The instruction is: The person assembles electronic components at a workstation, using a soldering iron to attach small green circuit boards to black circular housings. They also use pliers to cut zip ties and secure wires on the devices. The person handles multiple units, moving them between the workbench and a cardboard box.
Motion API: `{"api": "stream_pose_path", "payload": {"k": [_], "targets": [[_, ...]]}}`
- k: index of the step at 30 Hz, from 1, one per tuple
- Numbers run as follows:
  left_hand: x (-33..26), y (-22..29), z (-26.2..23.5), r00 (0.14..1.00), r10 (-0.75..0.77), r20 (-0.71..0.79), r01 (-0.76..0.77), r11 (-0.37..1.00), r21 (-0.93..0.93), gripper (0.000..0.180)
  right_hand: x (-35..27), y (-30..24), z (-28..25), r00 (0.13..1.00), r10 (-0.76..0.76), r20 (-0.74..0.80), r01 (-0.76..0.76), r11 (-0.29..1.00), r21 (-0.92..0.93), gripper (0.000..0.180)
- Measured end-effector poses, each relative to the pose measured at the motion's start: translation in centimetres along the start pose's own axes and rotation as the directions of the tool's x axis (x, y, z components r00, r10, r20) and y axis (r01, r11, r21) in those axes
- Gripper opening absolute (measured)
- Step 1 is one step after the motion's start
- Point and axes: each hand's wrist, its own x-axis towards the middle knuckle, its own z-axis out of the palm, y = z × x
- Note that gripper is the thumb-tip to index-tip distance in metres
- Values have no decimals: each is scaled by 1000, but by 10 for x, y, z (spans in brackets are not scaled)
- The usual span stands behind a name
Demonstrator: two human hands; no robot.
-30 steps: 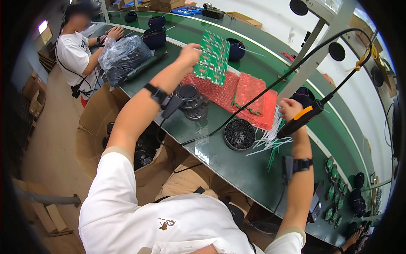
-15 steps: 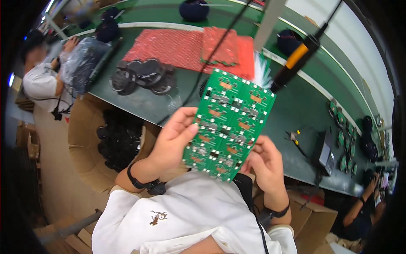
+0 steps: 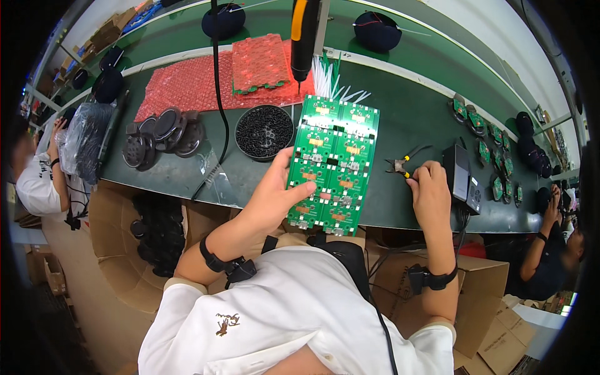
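My left hand (image 3: 274,195) holds a green panel of circuit boards (image 3: 333,164) by its left edge, tilted up over the near edge of the green bench (image 3: 400,119). My right hand (image 3: 428,187) rests on the bench to the panel's right, fingers closed on the yellow handles of small cutting pliers (image 3: 400,165). An orange and black electric screwdriver (image 3: 302,37) hangs above the panel's far end. A round black dish of screws (image 3: 264,131) sits just left of the panel.
Red bubble wrap sheets (image 3: 206,78) and black round parts (image 3: 159,131) lie at the back left. A black box (image 3: 459,175) and several small green boards (image 3: 494,144) sit to the right. Other people work at both ends. Cardboard boxes (image 3: 119,244) stand below the bench.
The view swung over the bench. My right hand let go of the panel and moved right onto the pliers. My left hand still holds the panel, now lower over the bench edge.
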Motion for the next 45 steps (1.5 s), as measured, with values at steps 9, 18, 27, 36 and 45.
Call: {"api": "stream_pose_path", "payload": {"k": [9, 18, 27, 36, 45], "targets": [[22, 23, 21, 996, 94, 5, -94, 995, 36, 61, -19, -20, -14, 963, 237, 131, -123, -49, 991, 25], [40, 33, 46, 962, 257, 98, -258, 966, -2, 66, -57, -76, -13, 956, 182, 232, -266, 191, 945, 27], [41, 31, 52, 947, 308, 89, -314, 947, 65, 64, -65, -71, -12, 942, 192, 277, -313, 196, 929, 27], [43, 31, 48, 961, 249, 118, -247, 968, -34, 56, -73, -70, -2, 944, 105, 312, -315, 18, 949, 20], [43, 23, 43, 972, 192, 135, -170, 973, -159, 57, -74, -73, 2, 960, -50, 275, -279, -252, 927, 18]]}}
